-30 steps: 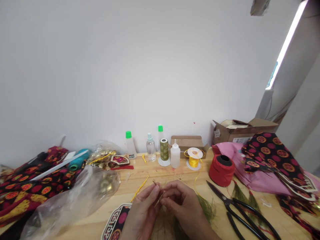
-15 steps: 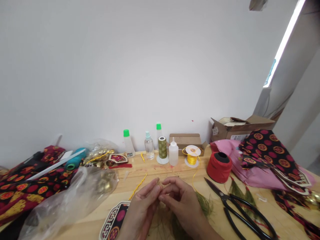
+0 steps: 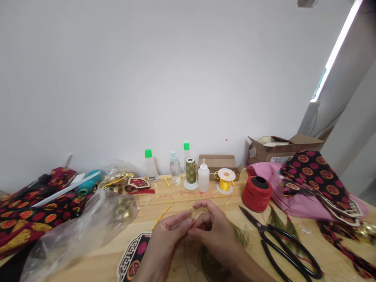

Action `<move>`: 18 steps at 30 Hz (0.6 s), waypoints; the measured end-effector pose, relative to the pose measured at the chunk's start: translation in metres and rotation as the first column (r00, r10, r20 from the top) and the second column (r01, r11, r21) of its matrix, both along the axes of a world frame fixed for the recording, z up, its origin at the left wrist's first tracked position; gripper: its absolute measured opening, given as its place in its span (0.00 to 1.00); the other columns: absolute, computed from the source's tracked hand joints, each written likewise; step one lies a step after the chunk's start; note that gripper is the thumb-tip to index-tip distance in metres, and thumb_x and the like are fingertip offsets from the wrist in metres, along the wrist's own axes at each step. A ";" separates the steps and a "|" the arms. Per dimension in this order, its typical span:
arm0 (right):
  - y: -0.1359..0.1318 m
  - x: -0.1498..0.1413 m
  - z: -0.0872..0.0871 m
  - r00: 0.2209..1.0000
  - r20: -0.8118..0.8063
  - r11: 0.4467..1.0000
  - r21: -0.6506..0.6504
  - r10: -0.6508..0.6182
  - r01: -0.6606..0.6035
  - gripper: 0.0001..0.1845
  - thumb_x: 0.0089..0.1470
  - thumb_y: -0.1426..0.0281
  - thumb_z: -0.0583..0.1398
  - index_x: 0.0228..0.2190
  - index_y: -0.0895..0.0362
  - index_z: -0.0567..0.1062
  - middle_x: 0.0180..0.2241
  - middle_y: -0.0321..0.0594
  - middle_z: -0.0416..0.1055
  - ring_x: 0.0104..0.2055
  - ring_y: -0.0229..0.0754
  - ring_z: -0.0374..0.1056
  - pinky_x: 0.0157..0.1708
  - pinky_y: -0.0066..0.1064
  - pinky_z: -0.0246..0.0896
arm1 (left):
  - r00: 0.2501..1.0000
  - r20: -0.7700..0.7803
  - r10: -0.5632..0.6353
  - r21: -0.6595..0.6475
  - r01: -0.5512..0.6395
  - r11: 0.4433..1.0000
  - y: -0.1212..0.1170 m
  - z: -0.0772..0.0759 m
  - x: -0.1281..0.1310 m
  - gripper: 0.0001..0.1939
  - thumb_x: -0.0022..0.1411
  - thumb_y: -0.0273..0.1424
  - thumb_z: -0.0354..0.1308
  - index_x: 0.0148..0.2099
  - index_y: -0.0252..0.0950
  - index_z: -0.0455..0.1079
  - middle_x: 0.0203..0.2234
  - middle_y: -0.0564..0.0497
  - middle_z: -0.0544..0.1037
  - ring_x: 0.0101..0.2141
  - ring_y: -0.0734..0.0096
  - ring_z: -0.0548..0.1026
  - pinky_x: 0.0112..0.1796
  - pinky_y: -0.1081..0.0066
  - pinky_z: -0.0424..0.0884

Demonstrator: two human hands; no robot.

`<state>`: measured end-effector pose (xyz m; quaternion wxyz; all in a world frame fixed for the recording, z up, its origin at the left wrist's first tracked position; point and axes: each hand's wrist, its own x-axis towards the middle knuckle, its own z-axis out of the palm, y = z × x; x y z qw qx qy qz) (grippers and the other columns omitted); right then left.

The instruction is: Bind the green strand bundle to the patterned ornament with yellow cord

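Note:
My left hand and my right hand meet fingertip to fingertip above the front of the table. Both are closed in a pinch on fine olive-green thread, which loops up a little over the fingers. Loose strands hang down below the hands, and a bundle of green thread lies beneath my right wrist. What exactly sits between the fingertips is hidden. Left of my left wrist is a patterned fabric piece with a white fretwork border and a yellow cord at its top.
Black-handled scissors lie right of my hands, beside green tassels and a red thread cone. Behind stand a green thread spool, a squeeze bottle and a yellow cord spool. A plastic bag lies left.
The right index finger has lifted and curled higher, and the thread loop now shows between the fingers. Both hands stay together at the same place. The view has tilted slightly.

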<state>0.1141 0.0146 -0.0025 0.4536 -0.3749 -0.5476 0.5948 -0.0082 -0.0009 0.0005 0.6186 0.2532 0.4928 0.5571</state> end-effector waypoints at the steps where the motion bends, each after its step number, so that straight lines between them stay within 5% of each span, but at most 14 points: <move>1: 0.000 0.000 0.000 1.000 0.009 1.000 -0.001 0.000 0.000 0.22 0.32 0.79 0.60 0.33 0.55 0.61 0.16 0.26 0.66 0.19 0.33 0.61 0.19 0.22 0.51 | 1.000 -0.008 -0.003 -0.001 0.003 1.000 0.000 0.000 0.000 0.17 0.32 0.27 0.66 0.30 0.28 0.73 0.21 0.44 0.78 0.23 0.67 0.74 0.29 0.71 0.66; 13: 0.001 0.006 0.006 0.994 0.109 0.999 0.047 0.022 -0.028 0.19 0.35 0.75 0.60 0.34 0.57 0.65 0.17 0.28 0.65 0.19 0.32 0.59 0.19 0.22 0.52 | 0.993 -0.116 -0.024 0.054 0.031 0.998 0.002 0.001 -0.003 0.18 0.35 0.27 0.65 0.33 0.30 0.71 0.20 0.45 0.79 0.23 0.67 0.74 0.26 0.73 0.67; 18: 0.007 0.012 0.011 0.973 0.207 0.986 0.148 -0.101 0.071 0.10 0.38 0.68 0.60 0.27 0.60 0.73 0.19 0.34 0.66 0.19 0.33 0.57 0.19 0.24 0.51 | 0.998 -0.047 0.039 0.076 -0.035 0.996 0.003 0.000 -0.002 0.19 0.35 0.27 0.65 0.35 0.29 0.70 0.21 0.44 0.79 0.26 0.67 0.75 0.31 0.72 0.67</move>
